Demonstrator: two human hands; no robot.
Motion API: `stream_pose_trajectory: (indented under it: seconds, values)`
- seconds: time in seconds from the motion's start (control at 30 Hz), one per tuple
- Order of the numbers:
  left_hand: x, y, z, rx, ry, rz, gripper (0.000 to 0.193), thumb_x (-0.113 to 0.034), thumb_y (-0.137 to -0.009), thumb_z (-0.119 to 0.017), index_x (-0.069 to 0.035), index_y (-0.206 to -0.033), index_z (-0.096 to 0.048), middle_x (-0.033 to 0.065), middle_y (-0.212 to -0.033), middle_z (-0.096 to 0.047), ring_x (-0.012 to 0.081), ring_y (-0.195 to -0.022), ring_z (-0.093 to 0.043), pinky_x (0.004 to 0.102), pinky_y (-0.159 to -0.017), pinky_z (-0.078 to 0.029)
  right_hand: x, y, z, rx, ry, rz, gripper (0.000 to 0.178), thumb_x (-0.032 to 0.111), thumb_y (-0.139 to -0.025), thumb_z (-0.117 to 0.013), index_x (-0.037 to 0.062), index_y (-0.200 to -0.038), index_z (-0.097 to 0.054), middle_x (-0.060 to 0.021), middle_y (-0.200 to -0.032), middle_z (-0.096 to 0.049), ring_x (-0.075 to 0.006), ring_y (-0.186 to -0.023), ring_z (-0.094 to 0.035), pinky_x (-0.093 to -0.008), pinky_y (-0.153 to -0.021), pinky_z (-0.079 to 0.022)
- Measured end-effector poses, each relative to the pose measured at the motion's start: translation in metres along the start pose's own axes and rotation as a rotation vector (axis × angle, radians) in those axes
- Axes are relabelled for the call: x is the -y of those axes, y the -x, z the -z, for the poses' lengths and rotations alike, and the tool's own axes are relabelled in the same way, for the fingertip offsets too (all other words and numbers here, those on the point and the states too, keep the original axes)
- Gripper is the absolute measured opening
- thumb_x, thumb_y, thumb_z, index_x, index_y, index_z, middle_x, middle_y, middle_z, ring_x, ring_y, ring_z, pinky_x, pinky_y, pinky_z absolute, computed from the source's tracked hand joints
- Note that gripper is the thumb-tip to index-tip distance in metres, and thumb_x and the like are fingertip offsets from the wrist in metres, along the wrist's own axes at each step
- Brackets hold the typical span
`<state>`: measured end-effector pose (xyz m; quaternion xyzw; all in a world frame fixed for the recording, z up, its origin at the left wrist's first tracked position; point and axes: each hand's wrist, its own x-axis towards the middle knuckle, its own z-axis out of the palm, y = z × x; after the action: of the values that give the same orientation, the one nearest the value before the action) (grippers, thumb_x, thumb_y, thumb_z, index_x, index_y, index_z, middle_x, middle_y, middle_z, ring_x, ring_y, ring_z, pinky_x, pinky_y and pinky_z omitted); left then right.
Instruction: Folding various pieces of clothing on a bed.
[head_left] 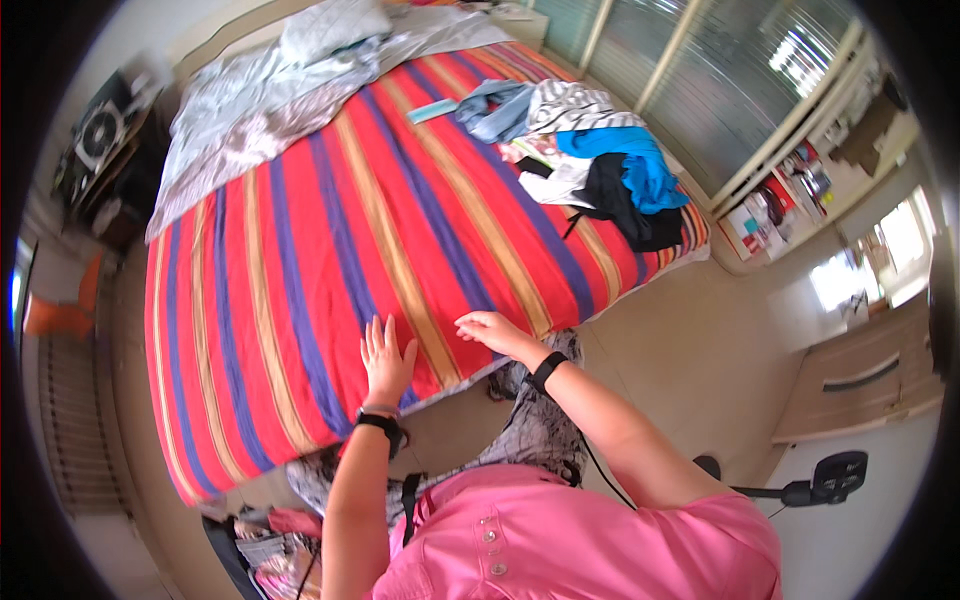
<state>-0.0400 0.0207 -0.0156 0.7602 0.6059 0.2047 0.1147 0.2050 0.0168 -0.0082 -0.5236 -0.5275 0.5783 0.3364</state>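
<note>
Both hands are over the near edge of a bed covered by a red bedspread (310,250) with purple and tan stripes. My left hand (387,362) has its fingers spread, palm toward the cover, and holds nothing. To its right, my right hand (492,332) is turned sideways with the fingers stretched out and nothing in them. Whether either palm touches the cloth I cannot tell. Toward the far right of the bed lies a heap of clothes: blue-grey denim (495,112), a striped garment (572,105), a bright blue one (640,165) and a black one (620,205).
A light-blue flat item (432,111) lies beside the clothes. Rumpled grey sheets (270,110) and a pillow (333,30) are at the headboard. Glass sliding doors (740,90) stand right of the bed. A fan (100,132) is at left. Down by my left arm sits a container of cloths (275,550).
</note>
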Motion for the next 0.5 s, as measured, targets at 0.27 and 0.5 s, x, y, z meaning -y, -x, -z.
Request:
stream_pose_trajectory:
  seconds: [0.27, 0.5]
  values:
    - [-0.023, 0.006, -0.017, -0.037, -0.213, -0.080, 0.057, -0.035, -0.087, -0.053, -0.009, -0.137, -0.042, 0.0160, -0.146, -0.034, 0.0322, -0.135, -0.030, 0.0484, -0.112, -0.019, -0.043, -0.014, 0.225, -1.066, 0.369, 0.078, 0.019, 0.015, -0.087, -0.052, 0.0030, -0.092, -0.066, -0.0177, -0.090, -0.067, -0.0315, -0.085, -0.065, -0.0389, -0.072, -0.050]
    - [-0.023, 0.005, -0.015, -0.001, -0.282, -0.018, 0.056, -0.027, -0.085, -0.054, -0.008, -0.136, -0.042, 0.0173, -0.146, -0.033, 0.0340, -0.135, -0.029, 0.0489, -0.112, -0.019, -0.007, -0.047, 0.345, -1.334, 0.881, 0.048, 0.032, 0.015, -0.078, -0.064, 0.0067, -0.109, -0.059, -0.0267, -0.126, -0.046, -0.0424, -0.109, -0.051, -0.0449, -0.091, -0.045]
